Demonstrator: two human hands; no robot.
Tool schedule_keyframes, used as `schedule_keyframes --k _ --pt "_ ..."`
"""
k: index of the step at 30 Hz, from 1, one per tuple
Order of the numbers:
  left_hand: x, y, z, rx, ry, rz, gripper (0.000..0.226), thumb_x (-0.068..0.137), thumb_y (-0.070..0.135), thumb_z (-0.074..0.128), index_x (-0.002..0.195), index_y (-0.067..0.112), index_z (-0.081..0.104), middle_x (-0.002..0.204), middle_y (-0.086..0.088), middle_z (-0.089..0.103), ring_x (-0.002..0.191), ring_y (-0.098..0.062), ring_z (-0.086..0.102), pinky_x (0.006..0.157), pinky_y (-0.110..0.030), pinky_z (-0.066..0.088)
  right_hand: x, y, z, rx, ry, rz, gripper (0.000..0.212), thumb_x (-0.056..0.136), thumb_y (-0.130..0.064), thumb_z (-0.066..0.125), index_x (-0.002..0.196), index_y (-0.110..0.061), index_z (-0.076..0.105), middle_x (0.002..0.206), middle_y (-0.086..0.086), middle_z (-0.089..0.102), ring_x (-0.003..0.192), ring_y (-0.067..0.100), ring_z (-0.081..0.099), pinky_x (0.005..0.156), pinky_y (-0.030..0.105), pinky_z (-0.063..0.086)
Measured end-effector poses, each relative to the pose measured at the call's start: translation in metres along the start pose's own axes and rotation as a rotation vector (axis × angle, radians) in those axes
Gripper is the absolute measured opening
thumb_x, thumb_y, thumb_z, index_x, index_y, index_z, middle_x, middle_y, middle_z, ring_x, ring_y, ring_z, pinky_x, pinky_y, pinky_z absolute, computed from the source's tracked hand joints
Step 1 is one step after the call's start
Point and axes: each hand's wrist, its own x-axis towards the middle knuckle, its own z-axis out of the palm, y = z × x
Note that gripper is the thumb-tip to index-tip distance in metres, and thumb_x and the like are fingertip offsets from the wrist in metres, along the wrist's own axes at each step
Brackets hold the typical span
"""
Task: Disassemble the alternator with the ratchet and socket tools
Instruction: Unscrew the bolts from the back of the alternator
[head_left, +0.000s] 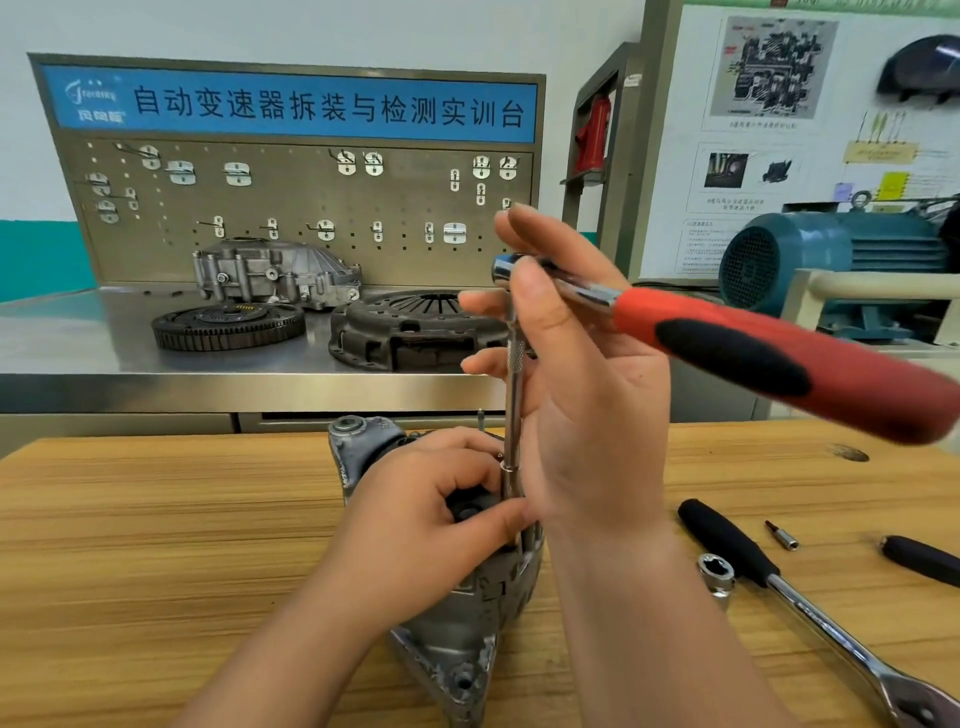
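A grey metal alternator stands on the wooden table, low in the middle of the view. My left hand grips its top, with the thumb against the socket at the foot of a long extension bar. That bar rises straight up to the head of a ratchet with a red and black handle, which points to the right. My right hand holds the ratchet head, thumb on the head and fingers along the bar. The fastener under the socket is hidden.
To the right on the table lie a second ratchet with a black grip, a loose socket, a small bit and another black handle. Behind stands a steel bench with a flywheel, a clutch cover and a housing.
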Motion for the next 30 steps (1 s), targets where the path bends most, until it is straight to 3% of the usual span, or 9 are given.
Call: schedule_keyframes --k 5,8,13,17,21,26,30 --pt "-0.0013 0.0004 0.0012 0.013 0.032 0.006 0.039 0.063 0.055 0.058 0.062 0.017 0.065 0.093 0.013 0.067 0.091 -0.007 0.064 0.076 -0.035 0.052 -0.0004 -0.0009 -0.0005 0.160 0.049 0.090 0.023 0.095 -0.023 0.047 0.109 -0.025 0.065 0.111 -0.001 0.070 0.065 0.015 0.067 0.053 0.022 0.051" --pt "-0.0015 0.0008 0.0008 -0.017 0.009 0.036 0.041 0.068 0.053 0.058 0.068 0.013 0.070 0.094 0.011 0.067 0.092 -0.011 0.064 0.076 -0.036 0.052 0.0005 -0.0036 -0.0035 0.177 0.060 0.130 0.024 0.095 -0.026 0.043 0.110 -0.020 0.061 0.110 0.002 0.071 0.061 0.017 0.065 0.051 0.023 0.050" --pt "-0.0007 -0.0011 -0.0022 -0.032 -0.015 0.053 0.039 0.071 0.051 0.058 0.070 0.013 0.071 0.095 0.011 0.067 0.094 -0.009 0.064 0.080 -0.029 0.051 0.0006 -0.0038 -0.0033 0.124 0.061 0.096 0.023 0.094 -0.022 0.047 0.109 -0.024 0.063 0.112 0.002 0.069 0.068 0.016 0.066 0.051 0.022 0.049" --pt "-0.0004 -0.0005 -0.0011 -0.022 0.011 0.041 0.041 0.067 0.055 0.058 0.064 0.014 0.066 0.091 0.011 0.068 0.091 -0.007 0.064 0.077 -0.025 0.050 0.0004 -0.0044 -0.0023 0.034 0.037 0.010 0.024 0.091 -0.014 0.055 0.104 -0.029 0.068 0.098 -0.013 0.070 0.081 0.016 0.066 0.057 0.022 0.051" --pt "-0.0003 0.0005 -0.0006 0.028 0.021 0.020 0.043 0.067 0.056 0.063 0.066 0.013 0.067 0.092 0.012 0.068 0.091 -0.004 0.063 0.076 -0.027 0.051 0.0000 -0.0045 -0.0015 0.011 0.033 0.005 0.026 0.089 -0.013 0.058 0.103 -0.032 0.069 0.106 -0.012 0.069 0.087 0.017 0.066 0.059 0.022 0.051" --pt "-0.0010 0.0015 0.0000 0.037 0.023 0.015 0.044 0.070 0.057 0.069 0.068 0.014 0.070 0.096 0.011 0.068 0.093 -0.004 0.062 0.078 -0.030 0.051 0.0004 -0.0032 -0.0013 0.125 0.051 0.083 0.025 0.094 -0.021 0.048 0.113 -0.027 0.062 0.115 0.000 0.069 0.071 0.016 0.068 0.053 0.021 0.051" --pt "-0.0013 0.0026 -0.0022 -0.036 -0.025 0.018 0.048 0.067 0.055 0.057 0.076 0.011 0.075 0.101 0.007 0.067 0.096 -0.009 0.063 0.083 -0.034 0.050 0.0008 -0.0023 -0.0036 0.234 0.071 0.174 0.028 0.100 -0.029 0.038 0.118 -0.017 0.055 0.108 0.005 0.072 0.061 0.017 0.067 0.049 0.021 0.050"
